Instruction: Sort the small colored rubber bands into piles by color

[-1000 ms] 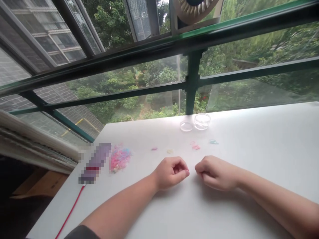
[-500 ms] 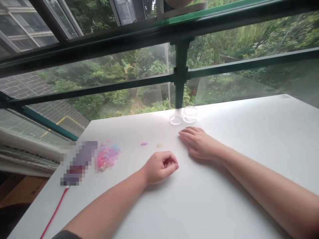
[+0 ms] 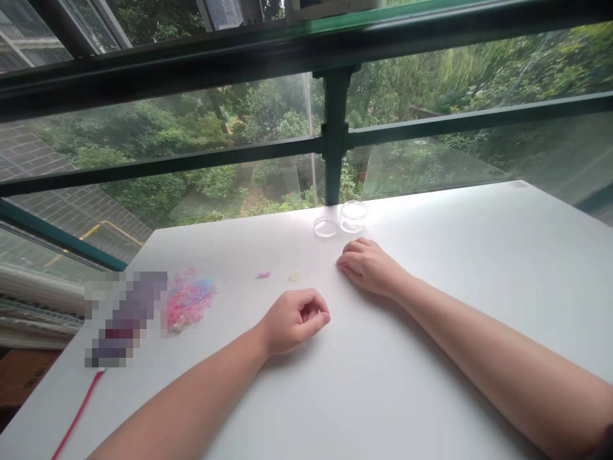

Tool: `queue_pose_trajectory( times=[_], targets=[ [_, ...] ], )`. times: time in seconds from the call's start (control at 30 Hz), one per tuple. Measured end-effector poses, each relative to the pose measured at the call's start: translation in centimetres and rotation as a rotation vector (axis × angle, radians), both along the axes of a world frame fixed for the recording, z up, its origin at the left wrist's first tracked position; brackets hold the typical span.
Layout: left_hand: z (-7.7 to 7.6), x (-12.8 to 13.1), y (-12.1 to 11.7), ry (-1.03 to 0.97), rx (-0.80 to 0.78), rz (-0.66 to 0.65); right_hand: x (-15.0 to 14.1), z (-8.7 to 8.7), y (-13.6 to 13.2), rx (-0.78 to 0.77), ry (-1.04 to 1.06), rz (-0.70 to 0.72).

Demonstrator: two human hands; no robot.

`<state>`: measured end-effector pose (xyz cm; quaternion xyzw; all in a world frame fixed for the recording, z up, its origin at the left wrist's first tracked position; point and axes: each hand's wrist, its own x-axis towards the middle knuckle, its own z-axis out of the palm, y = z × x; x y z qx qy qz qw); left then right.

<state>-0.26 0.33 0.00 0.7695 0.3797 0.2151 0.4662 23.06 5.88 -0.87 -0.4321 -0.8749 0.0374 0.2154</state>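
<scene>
My left hand (image 3: 297, 322) rests on the white table (image 3: 378, 396), its fingers curled in and its thumb near the index finger; whether something small is inside I cannot see. Farther forward, my right hand (image 3: 366, 265) touches the tabletop with its fingers bent together, the tips pressed down where pink bands lay. What they pinch is hidden. Beyond my left hand lie a small yellow cluster of bands (image 3: 294, 277) and a small purple cluster (image 3: 263, 275). A larger pile of pink, blue and pale rubber bands (image 3: 189, 301) spreads at the left.
Behind my right hand stand a clear round jar (image 3: 353, 218) and its shallow clear lid (image 3: 325, 227), near the table's far edge. A blurred-out phone-like object (image 3: 129, 319) with a red cable (image 3: 79, 412) lies at the left. Green window bars (image 3: 336, 140) rise behind the table.
My right hand has moved forward from beside my left hand, passing over the pink bands with fingers stretched, then bending them together. My left hand keeps its curl. The view has turned slightly right.
</scene>
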Motion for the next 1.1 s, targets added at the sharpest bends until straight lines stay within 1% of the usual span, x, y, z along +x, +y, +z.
queue_pose_trajectory(
  times=[0.3, 0.63, 0.77, 0.87, 0.93, 1.0, 1.1],
  targets=[
    [-0.1, 0.0, -0.1, -0.008, 0.003, 0.002, 0.3, 0.3, -1.0, 0.007, 0.02, -0.031],
    [-0.1, 0.1, -0.1, -0.011, -0.002, 0.007, 1.4, -0.2, -1.0, 0.019, 0.053, -0.068],
    [-0.1, 0.2, -0.2, -0.011, 0.006, 0.011, 1.5, 0.0, -0.9, 0.036, 0.081, -0.08],
    [-0.2, 0.2, -0.2, -0.012, 0.014, 0.006, 1.5, 0.5, -1.2, 0.022, 0.167, -0.027],
    [-0.2, 0.2, -0.2, -0.014, 0.021, 0.003, 1.3, 0.9, -1.8, -0.033, 0.219, 0.032],
    [-0.2, 0.2, -0.2, -0.015, 0.032, 0.003, 0.8, 1.1, -2.8, -0.135, 0.21, 0.12],
    [-0.1, 0.4, -0.3, -0.021, 0.059, 0.002, -0.5, 1.2, -4.6, -0.336, 0.101, 0.319]
  ],
)
